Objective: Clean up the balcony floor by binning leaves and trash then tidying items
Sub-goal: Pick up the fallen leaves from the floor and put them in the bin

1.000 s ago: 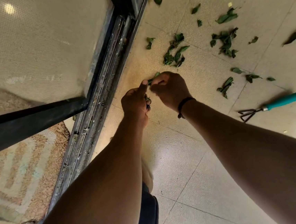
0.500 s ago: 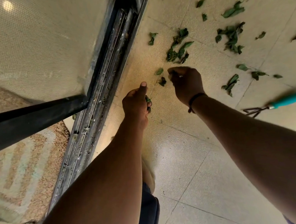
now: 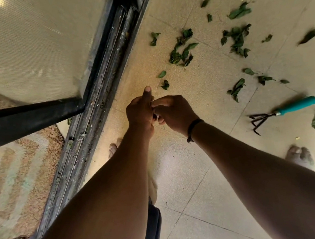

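My left hand (image 3: 140, 113) is held over the tiled floor (image 3: 188, 183) with its thumb up and its fingers curled round a small bunch of leaves, which it mostly hides. My right hand (image 3: 173, 114) touches it from the right, fingers curled and pinching a small pale scrap against the left fingers. Green leaves lie scattered beyond the hands: two small ones (image 3: 163, 80) just ahead, a cluster (image 3: 181, 53) farther on, and another cluster (image 3: 237, 38) to the right.
A hand rake with a teal handle (image 3: 295, 106) lies on the floor at right, among loose leaves (image 3: 235, 89). A dark sliding-door track (image 3: 99, 125) and a screen door (image 3: 30, 45) run along the left, with a woven rug (image 3: 23, 170) behind them. My bare feet (image 3: 298, 156) are below.
My right hand reached out to the floor near the two small leaves, then came back and joined my left hand. The left hand stayed in place and kept its grip.
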